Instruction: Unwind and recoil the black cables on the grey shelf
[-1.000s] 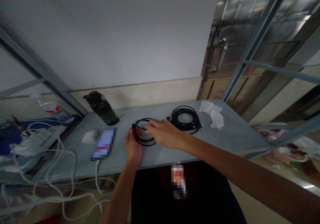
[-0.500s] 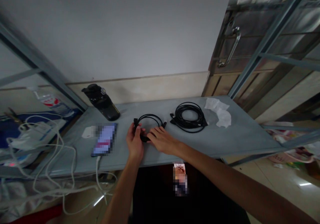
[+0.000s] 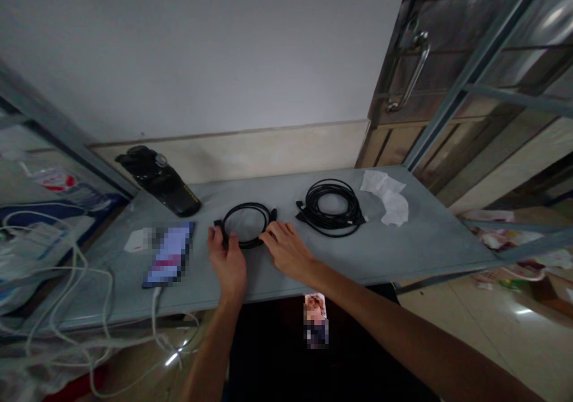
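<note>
A small coil of black cable (image 3: 246,224) lies on the grey table (image 3: 403,249) in front of me. My left hand (image 3: 227,260) pinches the coil's near left side, thumb over the cable. My right hand (image 3: 286,249) rests on the coil's near right side, fingers curled onto the cable by one plug end. A second, larger coil of black cable (image 3: 330,208) lies apart to the right, untouched.
A phone (image 3: 169,258) with a white charging lead lies left of my hands, beside a white charger (image 3: 136,241). A black bottle (image 3: 159,180) lies at the back left. Crumpled white tissue (image 3: 388,199) sits right of the larger coil. White cables (image 3: 67,306) hang at the left.
My right hand has drawn back from over the small coil to its near right edge. The coil now lies flatter and rounder. The camera has shifted a little rightward.
</note>
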### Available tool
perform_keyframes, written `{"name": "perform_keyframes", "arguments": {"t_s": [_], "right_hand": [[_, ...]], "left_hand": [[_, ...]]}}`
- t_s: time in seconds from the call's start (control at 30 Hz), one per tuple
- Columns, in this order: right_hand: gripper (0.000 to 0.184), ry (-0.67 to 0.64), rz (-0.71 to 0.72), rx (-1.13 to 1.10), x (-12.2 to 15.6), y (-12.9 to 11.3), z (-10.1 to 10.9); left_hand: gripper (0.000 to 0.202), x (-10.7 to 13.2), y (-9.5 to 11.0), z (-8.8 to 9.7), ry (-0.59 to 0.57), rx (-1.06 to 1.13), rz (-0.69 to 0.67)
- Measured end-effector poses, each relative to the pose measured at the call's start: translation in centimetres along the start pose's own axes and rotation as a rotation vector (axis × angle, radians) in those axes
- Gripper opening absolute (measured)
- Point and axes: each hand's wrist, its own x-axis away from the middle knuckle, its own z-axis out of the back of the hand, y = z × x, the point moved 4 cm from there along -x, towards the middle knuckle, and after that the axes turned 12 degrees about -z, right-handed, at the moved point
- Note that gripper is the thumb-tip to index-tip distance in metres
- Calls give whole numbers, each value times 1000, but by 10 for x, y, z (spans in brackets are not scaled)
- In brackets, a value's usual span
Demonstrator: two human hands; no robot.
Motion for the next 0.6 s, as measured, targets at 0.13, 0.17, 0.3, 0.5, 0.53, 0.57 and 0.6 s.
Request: {"name": "perform_keyframes", "arguments": {"t_s": [0.13,0.17,0.3,0.5,0.53,0.57,0.6], "right_hand": [[33,-35,-14,-60,-2,0,-4],[31,-28,-10,-74,-3,0,-5],[23,6,7,-95,-2,1,-4],[30,10,6,-82,-4,1,0],[28,21,-22,-96,-6,3,2],[25,41,-62,-113,-7,8,5],[22,68,-107,-128,-8,14,9]], "left_hand": [[53,3,20,-3,29,-203,-100],[54,4,27,-4,27,-209,-140],[45,7,61,-5,38,-212,-296],[13,14,83,-33,-304,-133,-269],[9,14,83,-39,-349,-80,-240],[12,14,82,-43,-370,-33,-206],[17,14,80,-45,-371,1,-166]]}}
